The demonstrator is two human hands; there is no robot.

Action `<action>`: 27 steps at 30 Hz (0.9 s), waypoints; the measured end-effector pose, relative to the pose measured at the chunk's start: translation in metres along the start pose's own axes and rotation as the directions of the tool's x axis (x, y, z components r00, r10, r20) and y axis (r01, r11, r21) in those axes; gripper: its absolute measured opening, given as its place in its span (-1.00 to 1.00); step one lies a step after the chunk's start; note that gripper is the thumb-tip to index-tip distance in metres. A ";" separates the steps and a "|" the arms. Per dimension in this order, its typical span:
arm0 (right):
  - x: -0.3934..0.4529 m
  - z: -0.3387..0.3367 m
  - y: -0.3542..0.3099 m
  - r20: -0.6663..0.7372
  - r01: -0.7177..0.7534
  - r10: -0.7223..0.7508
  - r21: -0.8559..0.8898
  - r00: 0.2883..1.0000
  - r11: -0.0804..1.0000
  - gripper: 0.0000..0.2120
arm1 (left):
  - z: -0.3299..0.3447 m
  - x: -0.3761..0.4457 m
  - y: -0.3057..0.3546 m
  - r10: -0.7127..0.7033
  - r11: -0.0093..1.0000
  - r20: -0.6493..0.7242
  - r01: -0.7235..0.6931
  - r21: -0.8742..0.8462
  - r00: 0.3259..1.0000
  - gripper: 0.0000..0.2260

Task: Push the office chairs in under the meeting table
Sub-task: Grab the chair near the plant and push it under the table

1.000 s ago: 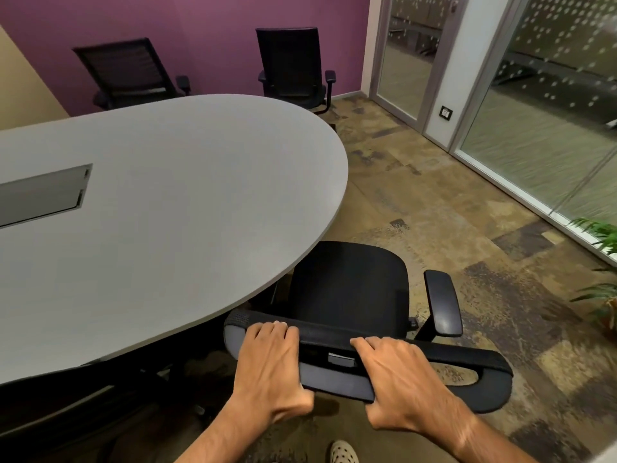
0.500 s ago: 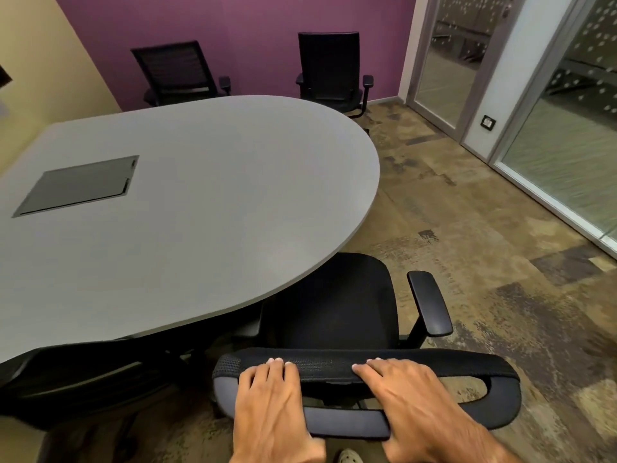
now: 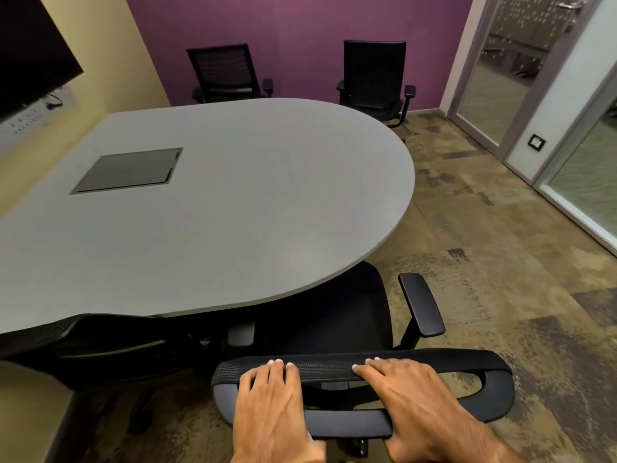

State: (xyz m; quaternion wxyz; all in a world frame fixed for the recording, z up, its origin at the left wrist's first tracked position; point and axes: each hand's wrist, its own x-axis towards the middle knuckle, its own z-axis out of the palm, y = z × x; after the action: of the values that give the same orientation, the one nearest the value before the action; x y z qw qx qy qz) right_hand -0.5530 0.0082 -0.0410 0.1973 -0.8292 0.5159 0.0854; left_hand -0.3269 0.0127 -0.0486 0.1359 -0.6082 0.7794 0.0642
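Note:
A black office chair (image 3: 337, 309) stands at the near curved edge of the grey meeting table (image 3: 233, 222), the front of its seat under the tabletop. Its backrest (image 3: 467, 362) is nearest me. My left hand (image 3: 270, 406) and my right hand (image 3: 414, 402) both hold that backrest side by side. Their fingers lie over the mesh top edge and their thumbs tuck under the grey crossbar. The chair's right armrest (image 3: 422, 304) sticks out beyond the table edge.
A second black chair (image 3: 110, 345) sits tucked under the table at the left. Two more chairs (image 3: 227, 75) (image 3: 374, 78) stand by the purple wall beyond the table. A cable hatch (image 3: 127, 170) is set into the tabletop. Glass doors (image 3: 494, 78) line the right; carpet lies between.
The chair has rolled forward, so more of its seat is under the tabletop. My view has swung left, and both hands have stayed on the backrest.

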 end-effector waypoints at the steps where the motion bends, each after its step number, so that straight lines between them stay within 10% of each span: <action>1: 0.001 -0.001 0.000 -0.003 0.004 -0.004 -0.004 1.000 1.000 -0.07 | 0.000 0.001 -0.001 0.001 1.000 -0.001 -0.001 -0.002 1.000 -0.10; 27: 0.044 -0.032 0.044 -0.131 -0.062 0.045 -0.131 0.990 0.989 -0.15 | -0.023 0.052 0.023 -0.099 0.993 -0.186 0.086 -0.076 0.978 -0.24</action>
State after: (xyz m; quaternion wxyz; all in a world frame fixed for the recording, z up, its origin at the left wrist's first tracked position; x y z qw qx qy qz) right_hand -0.5743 -0.0583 -0.0381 0.1049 -0.8303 0.5426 0.0719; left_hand -0.3639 -0.0355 -0.0432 0.0434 -0.6513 0.7571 0.0258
